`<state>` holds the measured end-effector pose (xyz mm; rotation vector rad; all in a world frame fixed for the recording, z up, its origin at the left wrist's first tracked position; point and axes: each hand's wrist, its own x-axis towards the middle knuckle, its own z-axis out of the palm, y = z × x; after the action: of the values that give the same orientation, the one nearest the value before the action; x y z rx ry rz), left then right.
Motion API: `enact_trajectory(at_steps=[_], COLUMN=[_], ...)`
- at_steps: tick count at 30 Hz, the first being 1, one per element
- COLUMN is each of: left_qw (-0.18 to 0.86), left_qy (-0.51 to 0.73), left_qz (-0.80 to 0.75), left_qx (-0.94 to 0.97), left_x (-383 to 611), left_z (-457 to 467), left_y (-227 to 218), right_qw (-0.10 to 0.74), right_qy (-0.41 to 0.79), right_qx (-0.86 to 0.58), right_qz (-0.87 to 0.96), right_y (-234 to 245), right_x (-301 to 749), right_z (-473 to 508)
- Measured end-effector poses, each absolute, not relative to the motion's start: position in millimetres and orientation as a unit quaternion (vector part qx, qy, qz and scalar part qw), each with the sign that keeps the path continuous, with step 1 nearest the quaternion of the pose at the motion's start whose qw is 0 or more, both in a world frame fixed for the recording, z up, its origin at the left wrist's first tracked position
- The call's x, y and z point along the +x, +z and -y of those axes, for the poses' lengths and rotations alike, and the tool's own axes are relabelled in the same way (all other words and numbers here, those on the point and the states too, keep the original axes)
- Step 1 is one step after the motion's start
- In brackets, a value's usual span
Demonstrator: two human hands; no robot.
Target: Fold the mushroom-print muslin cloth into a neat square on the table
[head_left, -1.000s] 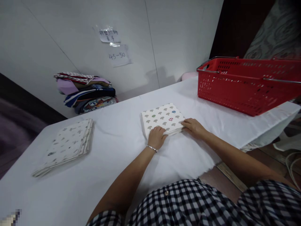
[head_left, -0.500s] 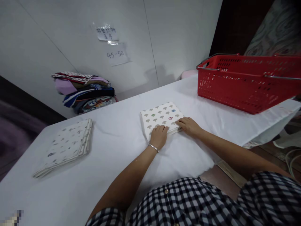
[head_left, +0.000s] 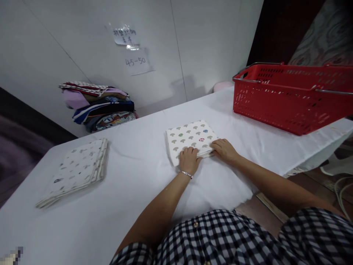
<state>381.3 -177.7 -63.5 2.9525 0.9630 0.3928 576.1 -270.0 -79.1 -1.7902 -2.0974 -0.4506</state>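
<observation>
A white folded cloth (head_left: pixel 190 134) printed with grey, green, pink and blue mushrooms lies flat on the white-covered table. My left hand (head_left: pixel 189 160) is closed on its near edge, fingers on top and thumb low at the fold; a bracelet circles the wrist. At the near right corner my right hand (head_left: pixel 224 150) grips the same cloth, its fingers over the top and its thumb hidden. Off to the left rests a second folded cloth (head_left: pixel 77 167), white with small dark prints, touched by neither hand.
A red plastic basket (head_left: pixel 281 106) with metal handles stands at the right of the table (head_left: pixel 132 198). Stacked folded clothes (head_left: pixel 102 106) sit beyond the far left edge. Paper signs (head_left: pixel 137 62) hang on the wall, one reading 45-50.
My left hand has shifted slightly right along the cloth's near edge, its thumb now showing at the fold. The cloth stays almost where it was, and the view has moved a little.
</observation>
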Motion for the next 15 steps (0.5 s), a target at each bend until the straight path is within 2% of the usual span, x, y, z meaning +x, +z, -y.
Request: enact_trajectory(at_steps=[15], left_qw=[-0.002], left_qy=[0.128], left_qz=[-0.266], left_qx=[0.955], left_x=[375.3], left_z=[178.5], left_y=[-62.8], right_qw=[0.209], right_qy=[-0.123], right_qx=[-0.632], right_qz=[0.736], right_y=[-82.5], right_x=[568.7], right_z=[284.4])
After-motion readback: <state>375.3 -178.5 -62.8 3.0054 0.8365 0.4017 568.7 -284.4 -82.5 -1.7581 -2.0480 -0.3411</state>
